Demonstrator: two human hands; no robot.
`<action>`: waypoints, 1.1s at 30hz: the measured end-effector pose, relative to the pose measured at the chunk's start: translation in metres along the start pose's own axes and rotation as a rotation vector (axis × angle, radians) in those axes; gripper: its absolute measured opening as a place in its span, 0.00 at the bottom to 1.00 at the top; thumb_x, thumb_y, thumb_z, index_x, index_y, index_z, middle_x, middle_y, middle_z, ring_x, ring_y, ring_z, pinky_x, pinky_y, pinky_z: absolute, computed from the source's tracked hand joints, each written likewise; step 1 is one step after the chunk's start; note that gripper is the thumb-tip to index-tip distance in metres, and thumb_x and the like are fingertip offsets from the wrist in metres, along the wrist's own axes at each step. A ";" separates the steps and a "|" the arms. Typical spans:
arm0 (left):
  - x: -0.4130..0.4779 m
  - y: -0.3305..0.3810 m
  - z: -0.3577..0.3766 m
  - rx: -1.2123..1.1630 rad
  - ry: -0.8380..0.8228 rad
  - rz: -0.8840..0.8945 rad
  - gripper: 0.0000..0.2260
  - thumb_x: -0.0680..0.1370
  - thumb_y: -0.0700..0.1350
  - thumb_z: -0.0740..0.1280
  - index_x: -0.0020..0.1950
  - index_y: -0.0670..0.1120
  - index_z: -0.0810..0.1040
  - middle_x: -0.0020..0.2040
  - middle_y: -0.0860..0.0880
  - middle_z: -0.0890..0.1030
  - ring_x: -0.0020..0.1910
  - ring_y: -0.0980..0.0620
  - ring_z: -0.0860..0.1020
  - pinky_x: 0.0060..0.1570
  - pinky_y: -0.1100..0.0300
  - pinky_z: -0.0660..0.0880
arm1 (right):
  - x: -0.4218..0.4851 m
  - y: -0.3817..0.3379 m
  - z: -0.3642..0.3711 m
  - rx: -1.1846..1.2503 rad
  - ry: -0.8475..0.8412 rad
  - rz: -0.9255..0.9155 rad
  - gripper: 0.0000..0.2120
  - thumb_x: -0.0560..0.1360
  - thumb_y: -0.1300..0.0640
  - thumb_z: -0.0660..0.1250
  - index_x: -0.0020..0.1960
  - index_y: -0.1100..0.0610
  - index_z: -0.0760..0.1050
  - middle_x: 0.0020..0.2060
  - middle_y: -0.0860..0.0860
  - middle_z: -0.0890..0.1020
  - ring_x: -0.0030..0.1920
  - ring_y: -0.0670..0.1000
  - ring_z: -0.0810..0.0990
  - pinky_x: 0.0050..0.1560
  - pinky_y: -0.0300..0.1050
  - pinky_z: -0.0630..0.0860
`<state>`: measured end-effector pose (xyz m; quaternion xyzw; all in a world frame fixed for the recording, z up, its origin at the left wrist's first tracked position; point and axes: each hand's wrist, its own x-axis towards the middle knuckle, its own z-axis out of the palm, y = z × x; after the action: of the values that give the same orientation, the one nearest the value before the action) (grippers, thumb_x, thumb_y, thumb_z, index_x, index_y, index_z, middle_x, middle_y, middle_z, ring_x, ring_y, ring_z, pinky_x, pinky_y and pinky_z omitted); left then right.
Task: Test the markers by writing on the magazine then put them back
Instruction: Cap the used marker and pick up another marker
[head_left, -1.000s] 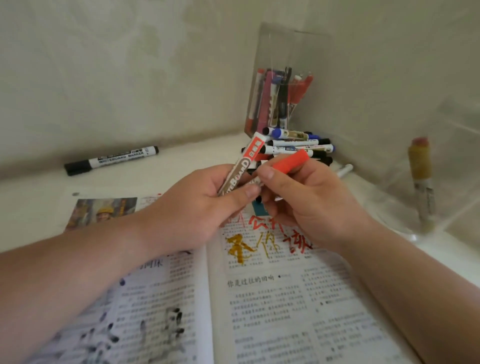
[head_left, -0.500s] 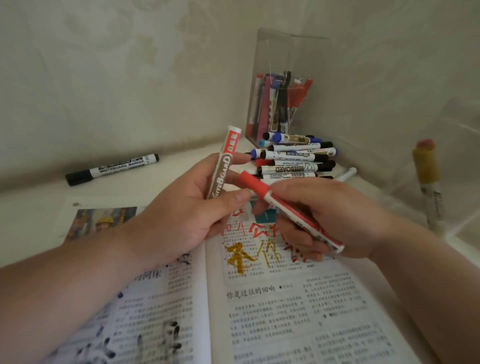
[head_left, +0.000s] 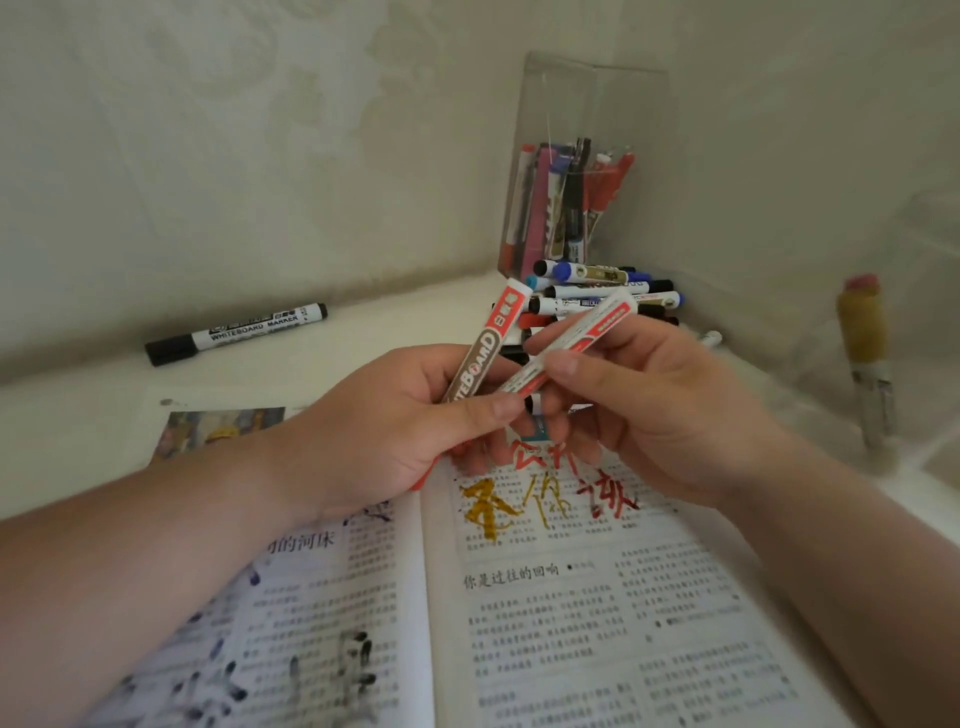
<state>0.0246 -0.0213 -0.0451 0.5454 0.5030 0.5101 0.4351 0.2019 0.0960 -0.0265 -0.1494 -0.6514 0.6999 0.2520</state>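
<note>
Two red-and-white plastic markers (head_left: 480, 358) are pinched in curled fingers (head_left: 496, 410) of left hand (head_left: 384, 426) and right hand (head_left: 660, 410); one may be knocked loose where barrels meet.

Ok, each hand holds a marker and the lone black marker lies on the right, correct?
No: the head view shows the black marker lying on the left. The left hand does hold the brown marker and the right hand the red-white marker.

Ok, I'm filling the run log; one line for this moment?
left hand: grips brown-label whiteboard marker | right hand: pinches red-label marker | magazine: open below, inked | marker pile: behind hands
</note>
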 end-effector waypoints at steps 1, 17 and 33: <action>0.000 0.000 0.000 0.006 -0.012 0.009 0.05 0.81 0.42 0.66 0.52 0.43 0.82 0.38 0.44 0.79 0.35 0.50 0.74 0.35 0.58 0.72 | 0.000 0.001 0.005 -0.037 0.025 -0.008 0.08 0.72 0.57 0.73 0.50 0.58 0.82 0.33 0.58 0.80 0.30 0.53 0.78 0.25 0.42 0.72; 0.005 0.002 0.003 -0.005 -0.015 0.015 0.14 0.79 0.52 0.66 0.44 0.41 0.74 0.27 0.46 0.65 0.24 0.51 0.61 0.24 0.58 0.59 | -0.003 0.003 0.022 -0.142 0.115 -0.099 0.06 0.75 0.52 0.67 0.46 0.55 0.77 0.29 0.50 0.75 0.27 0.48 0.70 0.25 0.38 0.68; 0.004 0.009 0.014 0.095 0.045 0.107 0.13 0.79 0.57 0.67 0.41 0.50 0.75 0.27 0.52 0.66 0.23 0.52 0.62 0.29 0.59 0.61 | -0.006 -0.004 0.028 -0.121 0.109 -0.253 0.07 0.81 0.56 0.64 0.47 0.59 0.72 0.27 0.43 0.77 0.25 0.41 0.72 0.27 0.30 0.69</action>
<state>0.0389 -0.0179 -0.0376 0.5801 0.5064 0.5202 0.3694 0.1925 0.0687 -0.0207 -0.1186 -0.6915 0.6127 0.3637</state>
